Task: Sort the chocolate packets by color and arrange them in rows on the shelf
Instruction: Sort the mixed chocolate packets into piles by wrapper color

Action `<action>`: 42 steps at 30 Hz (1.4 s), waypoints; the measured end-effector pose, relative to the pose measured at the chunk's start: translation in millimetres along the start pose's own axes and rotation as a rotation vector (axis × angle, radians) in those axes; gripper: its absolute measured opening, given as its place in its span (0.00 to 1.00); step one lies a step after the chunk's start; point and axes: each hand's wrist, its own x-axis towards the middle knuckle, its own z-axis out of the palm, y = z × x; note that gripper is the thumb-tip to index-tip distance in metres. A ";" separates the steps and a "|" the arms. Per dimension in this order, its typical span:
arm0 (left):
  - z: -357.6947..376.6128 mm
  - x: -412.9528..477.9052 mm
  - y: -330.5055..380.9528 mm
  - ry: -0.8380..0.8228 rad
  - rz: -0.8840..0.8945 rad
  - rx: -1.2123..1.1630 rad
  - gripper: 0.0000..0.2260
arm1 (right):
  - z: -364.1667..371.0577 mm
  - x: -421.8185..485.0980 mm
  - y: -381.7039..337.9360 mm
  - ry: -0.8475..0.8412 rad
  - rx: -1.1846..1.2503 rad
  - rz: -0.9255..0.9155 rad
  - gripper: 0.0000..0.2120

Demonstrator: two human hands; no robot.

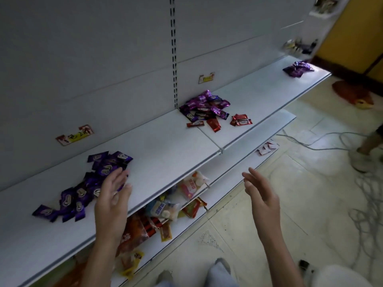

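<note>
A loose row of dark purple chocolate packets [83, 189] lies on the white shelf [161, 150] at the left. My left hand [113, 201] hovers open at the row's right end, fingers straight, holding nothing. My right hand [260, 195] is open too, raised in the air beyond the shelf's front edge. Farther along the shelf lies a mixed heap of magenta and dark packets [204, 107], with three red packets [240, 120] beside it. A small purple pile [298, 68] sits at the shelf's far right end.
Below, a lower shelf [238, 162] holds assorted snack bags [165, 210]. Cables [310, 143] trail over the tiled floor at right, near another person's shoe [360, 160]. Small white and red packets [267, 148] lie on the lower shelf. Two price labels stick to the back panel.
</note>
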 end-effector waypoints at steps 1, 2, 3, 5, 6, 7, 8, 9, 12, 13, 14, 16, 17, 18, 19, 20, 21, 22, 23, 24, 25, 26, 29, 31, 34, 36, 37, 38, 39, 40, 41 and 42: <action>15.4 0.4 1.7 -0.017 0.002 0.005 0.15 | -11.6 5.6 2.0 0.007 -0.006 0.007 0.15; 31.4 0.7 3.7 -0.033 0.005 0.015 0.14 | -23.6 12.0 3.7 0.018 -0.009 0.017 0.15; 47.1 0.8 5.7 -0.045 0.008 0.023 0.14 | -35.2 19.3 5.2 0.030 -0.006 0.025 0.15; 78.1 2.2 8.1 -0.060 0.009 0.025 0.14 | -57.3 35.0 7.8 0.050 -0.006 0.038 0.15; 93.5 3.1 9.2 -0.063 0.009 0.025 0.14 | -67.7 42.9 9.3 0.054 -0.010 0.042 0.15; 109.0 3.3 10.4 -0.065 0.010 0.024 0.14 | -77.6 50.7 10.7 0.057 -0.013 0.044 0.15; 124.4 3.5 11.4 -0.066 0.012 0.023 0.14 | -87.2 58.6 12.2 0.061 -0.014 0.046 0.15; 138.6 3.4 12.5 -0.066 0.015 0.024 0.14 | -96.1 66.4 13.7 0.062 -0.016 0.049 0.15; 170.2 2.3 12.2 -0.082 0.010 0.036 0.14 | -118.3 89.2 20.2 0.070 -0.032 0.065 0.14; 176.8 1.5 11.7 -0.085 0.006 0.042 0.14 | -124.6 95.7 22.9 0.080 -0.036 0.073 0.14; 181.6 1.3 10.8 -0.083 0.003 0.049 0.15 | -130.2 101.9 25.7 0.090 -0.039 0.081 0.15; 189.7 4.8 9.6 -0.069 -0.010 0.062 0.15 | -138.0 114.3 31.5 0.107 -0.038 0.095 0.15; 193.9 8.9 9.3 -0.065 -0.022 0.074 0.15 | -140.1 120.7 34.2 0.111 -0.036 0.103 0.15; 198.6 14.3 8.9 -0.060 -0.031 0.084 0.15 | -140.9 127.9 36.9 0.112 -0.036 0.111 0.15; 204.0 21.1 8.5 -0.054 -0.035 0.089 0.14 | -140.4 136.3 39.2 0.110 -0.036 0.118 0.15; 209.6 29.0 8.3 -0.045 -0.037 0.087 0.14 | -138.6 146.0 41.2 0.105 -0.038 0.125 0.15; 215.6 37.8 8.5 -0.034 -0.038 0.080 0.14 | -135.5 156.9 42.5 0.095 -0.042 0.130 0.15; 221.8 47.2 9.0 -0.020 -0.039 0.069 0.14 | -130.9 169.0 42.9 0.082 -0.047 0.132 0.15; 227.7 56.9 10.2 -0.007 -0.039 0.056 0.14 | -125.7 181.8 42.4 0.065 -0.051 0.131 0.15; 233.5 66.7 11.5 0.007 -0.037 0.044 0.14 | -119.8 195.6 41.0 0.046 -0.055 0.127 0.15; 238.5 76.2 13.4 0.023 -0.035 0.032 0.13 | -114.0 209.6 38.7 0.024 -0.061 0.117 0.15; 242.9 85.2 15.2 0.042 -0.032 0.021 0.13 | -108.9 223.4 35.8 0.000 -0.070 0.102 0.15; 252.5 111.4 19.5 0.074 -0.017 0.019 0.13 | -97.0 263.5 25.1 -0.030 -0.073 0.062 0.15; 255.8 128.2 22.0 0.087 -0.008 0.023 0.13 | -91.2 284.8 20.1 -0.016 -0.067 0.034 0.16; 263.8 149.3 26.1 0.124 0.002 0.046 0.12 | -82.4 308.7 18.4 -0.037 -0.064 0.020 0.16; 272.0 158.6 27.4 0.162 0.007 0.060 0.12 | -75.4 321.8 19.1 -0.087 -0.066 0.017 0.16; 276.7 162.6 27.5 0.179 0.007 0.064 0.12 | -71.9 329.1 20.3 -0.117 -0.073 0.018 0.16; 281.5 166.2 26.8 0.194 0.004 0.071 0.12 | -68.0 336.7 21.5 -0.149 -0.082 0.020 0.16; 286.5 169.3 25.7 0.211 0.001 0.077 0.12 | -64.0 345.5 23.1 -0.183 -0.090 0.021 0.16; 292.1 172.5 23.8 0.231 -0.002 0.085 0.12 | -59.6 355.5 24.5 -0.219 -0.096 0.017 0.16; 298.2 175.1 21.5 0.252 -0.006 0.097 0.12 | -55.1 366.4 26.4 -0.259 -0.103 0.006 0.15; 305.1 177.2 19.1 0.271 -0.012 0.111 0.11 | -50.1 377.5 28.0 -0.305 -0.114 -0.009 0.15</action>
